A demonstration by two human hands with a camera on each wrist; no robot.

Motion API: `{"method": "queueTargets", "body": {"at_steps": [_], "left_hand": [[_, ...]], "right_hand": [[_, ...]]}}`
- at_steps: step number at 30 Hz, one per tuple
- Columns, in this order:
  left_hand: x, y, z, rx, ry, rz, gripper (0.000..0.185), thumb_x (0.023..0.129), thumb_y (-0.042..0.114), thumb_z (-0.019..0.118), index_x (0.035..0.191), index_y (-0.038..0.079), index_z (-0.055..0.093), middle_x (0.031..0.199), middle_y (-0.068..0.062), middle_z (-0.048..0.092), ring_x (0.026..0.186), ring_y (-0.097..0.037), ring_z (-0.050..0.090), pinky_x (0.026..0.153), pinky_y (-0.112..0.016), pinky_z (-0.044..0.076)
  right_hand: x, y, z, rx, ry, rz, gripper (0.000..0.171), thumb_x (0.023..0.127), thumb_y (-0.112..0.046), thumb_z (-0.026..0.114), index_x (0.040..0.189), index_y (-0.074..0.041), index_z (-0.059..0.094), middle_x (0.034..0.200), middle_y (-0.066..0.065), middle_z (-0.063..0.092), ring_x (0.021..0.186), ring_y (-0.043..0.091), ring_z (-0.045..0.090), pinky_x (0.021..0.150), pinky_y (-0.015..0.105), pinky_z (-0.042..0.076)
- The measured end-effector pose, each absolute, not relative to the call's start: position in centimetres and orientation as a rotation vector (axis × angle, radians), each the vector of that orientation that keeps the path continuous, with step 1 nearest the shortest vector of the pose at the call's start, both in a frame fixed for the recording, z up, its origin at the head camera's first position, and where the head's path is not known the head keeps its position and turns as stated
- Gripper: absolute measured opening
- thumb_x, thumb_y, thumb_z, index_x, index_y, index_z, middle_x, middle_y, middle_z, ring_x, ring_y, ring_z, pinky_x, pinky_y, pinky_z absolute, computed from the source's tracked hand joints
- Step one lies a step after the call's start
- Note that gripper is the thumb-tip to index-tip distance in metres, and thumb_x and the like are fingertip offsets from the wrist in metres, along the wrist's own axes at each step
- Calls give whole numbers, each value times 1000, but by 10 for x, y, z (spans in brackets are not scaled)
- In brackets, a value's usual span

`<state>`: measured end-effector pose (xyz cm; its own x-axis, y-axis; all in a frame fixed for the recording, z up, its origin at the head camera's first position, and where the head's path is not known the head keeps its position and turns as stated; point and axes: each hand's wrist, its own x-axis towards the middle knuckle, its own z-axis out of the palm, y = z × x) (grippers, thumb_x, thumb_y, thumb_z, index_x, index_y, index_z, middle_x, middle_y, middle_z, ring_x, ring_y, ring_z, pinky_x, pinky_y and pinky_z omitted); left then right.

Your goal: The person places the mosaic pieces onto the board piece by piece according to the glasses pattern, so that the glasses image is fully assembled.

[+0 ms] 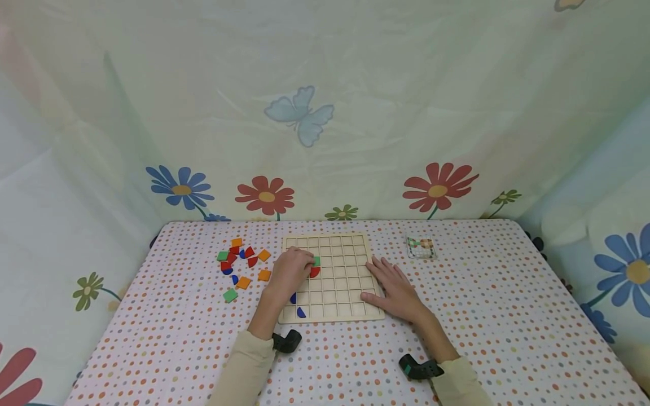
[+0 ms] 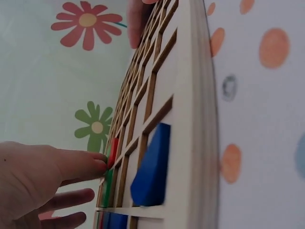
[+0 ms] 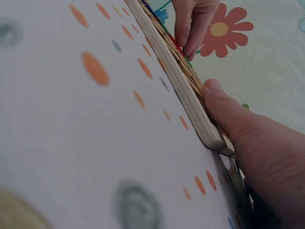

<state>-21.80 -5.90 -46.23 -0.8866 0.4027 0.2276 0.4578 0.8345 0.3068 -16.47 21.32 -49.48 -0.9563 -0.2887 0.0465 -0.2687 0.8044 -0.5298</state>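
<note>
My left hand (image 1: pixel 291 272) is over the left part of a wooden grid board (image 1: pixel 337 311). Its thumb and fingertips meet at a small green square tile (image 1: pixel 316 261), though the fingers partly hide the grip. Just below that tile, a red quarter-round piece (image 1: pixel 315 272) sits in the grid. Two blue rounded pieces, one the blue piece (image 2: pixel 151 169) large in the left wrist view, lie in cells near the board's lower left. My right hand (image 1: pixel 395 290) rests with spread fingers on the board's right edge, its thumb (image 3: pixel 221 102) along the rim.
Loose orange, red, blue and green tiles, such as an orange square (image 1: pixel 243 283) and a green square (image 1: pixel 231 295), are scattered left of the board. A small patterned card (image 1: pixel 421 247) lies at the back right. Everything is on a dotted tablecloth (image 1: pixel 167 338).
</note>
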Motion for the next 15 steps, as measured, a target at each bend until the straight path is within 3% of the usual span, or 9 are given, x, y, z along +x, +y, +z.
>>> {"method": "queueTargets", "body": {"at_steps": [8, 15], "left_hand": [[-216, -61, -456, -628, -2950, -449, 14, 90, 14, 66, 96, 14, 79, 124, -4, 67, 117, -26, 59, 94, -42, 52], [-214, -63, -461, -620, -2939, -443, 23, 87, 37, 71, 96, 16, 77, 123, -4, 67, 115, -25, 59, 91, -39, 52]], "right_hand": [[-164, 213, -494, -443, 2950, -852, 85, 85, -52, 66, 152, -12, 32, 161, 13, 23, 150, 37, 16, 120, 56, 9], [-165, 214, -496, -443, 2956, -843, 85, 85, -54, 65, 152, -13, 32, 161, 12, 23, 150, 36, 16, 120, 55, 9]]}}
